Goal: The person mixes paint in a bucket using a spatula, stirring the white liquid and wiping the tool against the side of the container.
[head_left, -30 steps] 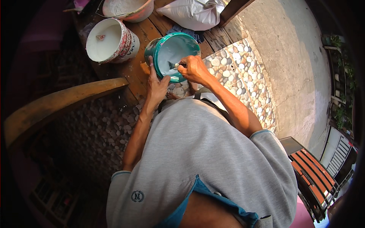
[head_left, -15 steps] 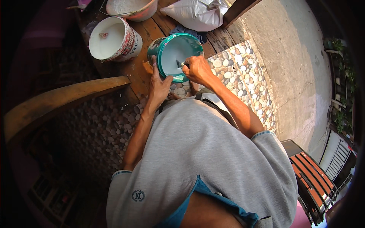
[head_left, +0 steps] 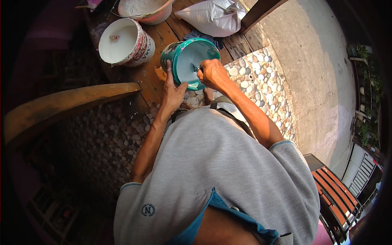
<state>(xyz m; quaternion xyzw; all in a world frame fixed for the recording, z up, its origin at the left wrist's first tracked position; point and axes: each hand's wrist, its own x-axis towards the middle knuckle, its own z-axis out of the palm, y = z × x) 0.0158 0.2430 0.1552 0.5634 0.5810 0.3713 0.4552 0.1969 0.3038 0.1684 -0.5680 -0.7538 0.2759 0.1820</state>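
Note:
My left hand [head_left: 173,94] grips the side and rim of a teal bucket [head_left: 177,67], which is tilted toward me near the edge of the wooden deck and holds pale, whitish material. My right hand [head_left: 213,74] is closed on the handle of a small scraper-like tool [head_left: 196,67], whose dark blade is inside the bucket; my fingers hide much of it.
A white bucket [head_left: 118,53] with pale liquid, a basin [head_left: 159,17], a white sack [head_left: 210,16] and a dark cloth [head_left: 194,35] lie behind. A curved wooden rail [head_left: 71,98] is at left, pebble paving [head_left: 261,90] below, a slatted chair [head_left: 335,192] at lower right.
The teal bucket and both hands have shifted slightly rightward in the picture, as have the things behind them. The tool stays in my right hand inside the bucket.

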